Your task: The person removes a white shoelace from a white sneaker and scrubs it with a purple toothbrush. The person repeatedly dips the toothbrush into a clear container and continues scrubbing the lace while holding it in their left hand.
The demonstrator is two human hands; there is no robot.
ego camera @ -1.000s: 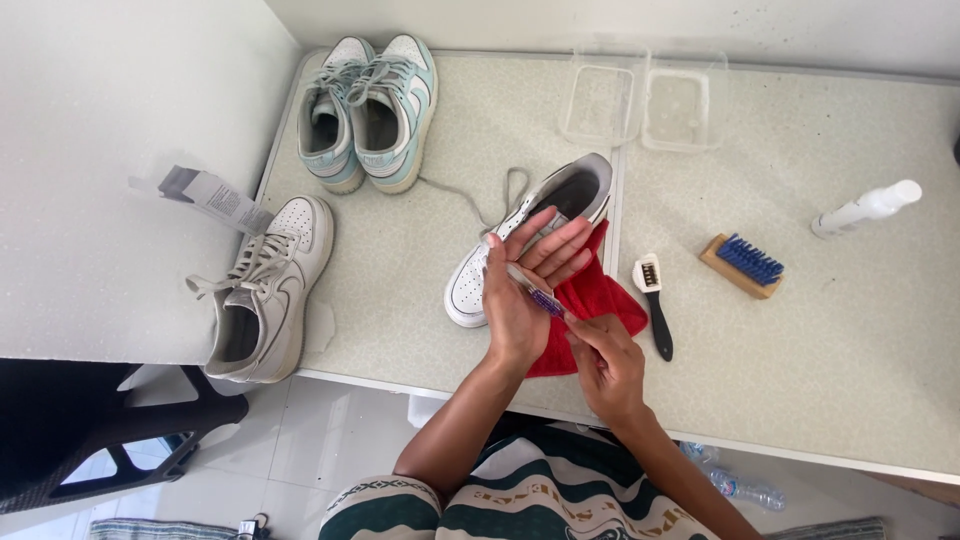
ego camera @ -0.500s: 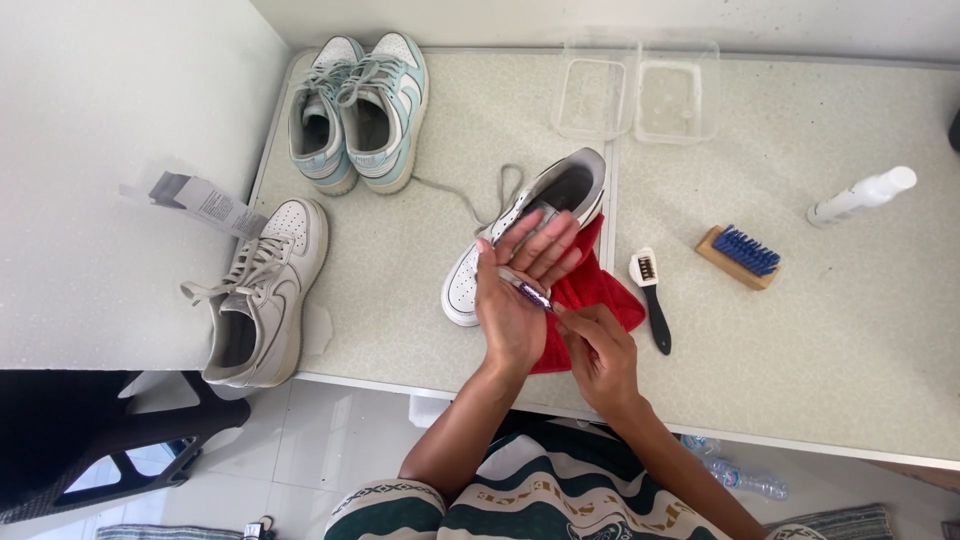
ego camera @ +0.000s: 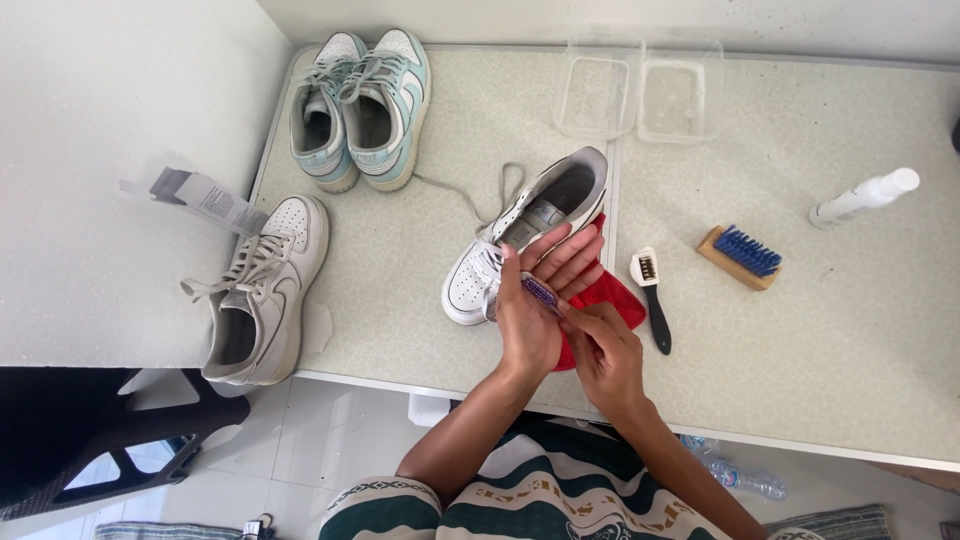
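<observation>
With the left hand (ego camera: 528, 318) spread flat on the white shoe (ego camera: 520, 240) mid-surface, the right hand (ego camera: 603, 352) pinches a purple brush (ego camera: 541, 292), which should stay angled low with light strokes.

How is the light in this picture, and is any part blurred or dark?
Head view: even, soft daylight on the table; short soft shadows beside the brush and the shoe; both hands, left and right, look sharp; the lower left corner under the table is dark; edges bend slightly from the wide lens.
</observation>
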